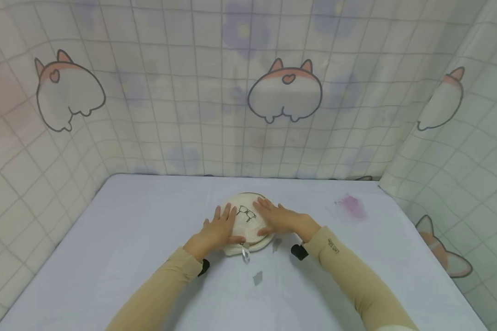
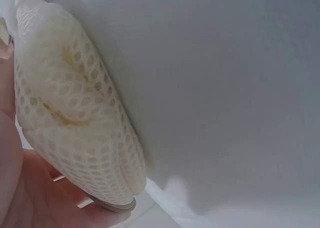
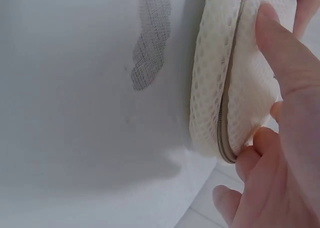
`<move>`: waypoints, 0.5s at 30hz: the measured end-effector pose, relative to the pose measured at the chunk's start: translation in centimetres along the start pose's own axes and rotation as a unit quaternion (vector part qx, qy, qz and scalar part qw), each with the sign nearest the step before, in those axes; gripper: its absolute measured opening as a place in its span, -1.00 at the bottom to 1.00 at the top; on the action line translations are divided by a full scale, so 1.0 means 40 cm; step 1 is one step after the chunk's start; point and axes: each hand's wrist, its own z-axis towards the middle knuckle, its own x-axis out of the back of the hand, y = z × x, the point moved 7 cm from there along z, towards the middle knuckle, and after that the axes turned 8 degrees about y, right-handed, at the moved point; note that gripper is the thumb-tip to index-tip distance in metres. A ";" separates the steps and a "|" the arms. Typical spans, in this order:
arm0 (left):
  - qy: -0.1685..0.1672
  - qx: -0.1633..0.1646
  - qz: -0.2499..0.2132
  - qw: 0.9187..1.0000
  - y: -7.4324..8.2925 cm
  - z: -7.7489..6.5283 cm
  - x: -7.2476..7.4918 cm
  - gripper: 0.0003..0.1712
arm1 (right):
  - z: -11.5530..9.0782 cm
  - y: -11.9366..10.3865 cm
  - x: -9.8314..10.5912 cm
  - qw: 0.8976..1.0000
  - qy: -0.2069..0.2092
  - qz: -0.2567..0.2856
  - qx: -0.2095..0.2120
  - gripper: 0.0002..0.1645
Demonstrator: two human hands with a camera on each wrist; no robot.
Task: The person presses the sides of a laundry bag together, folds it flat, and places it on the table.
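A round cream mesh laundry bag (image 1: pixel 247 226) with a glasses print lies on the white table (image 1: pixel 149 216). My left hand (image 1: pixel 218 231) rests on its left side, fingers spread and mostly straight. On the opposite side my right hand (image 1: pixel 279 219) lies on the top with its fingers extended. The left wrist view shows the honeycomb mesh side (image 2: pixel 75 98) of the bag, creased, with brownish marks. In the right wrist view a zipper (image 3: pixel 225 103) runs round the edge, and the thumb (image 3: pixel 280 43) presses the top. A pale pull tab (image 1: pixel 246 254) hangs at the front.
Grey damp-looking patches (image 1: pixel 258 278) mark the tabletop in front of the bag. A pink stain (image 1: pixel 353 206) is at the back right. Behind the table hangs a gridded curtain (image 1: pixel 215 138) with corgi prints, and similar cloth stands at both sides.
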 end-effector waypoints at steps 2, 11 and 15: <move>-0.001 -0.002 0.006 1.000 0.003 -0.001 0.003 0.15 | 0.002 0.007 -0.002 1.000 -0.009 0.000 -0.007 0.18; -0.015 -0.009 0.049 0.999 -0.007 0.002 -0.005 0.11 | 0.008 0.018 -0.027 1.000 -0.016 -0.015 -0.012 0.18; -0.024 -0.008 0.043 0.999 -0.007 0.001 -0.013 0.09 | 0.003 0.015 -0.033 1.000 -0.018 -0.018 -0.011 0.16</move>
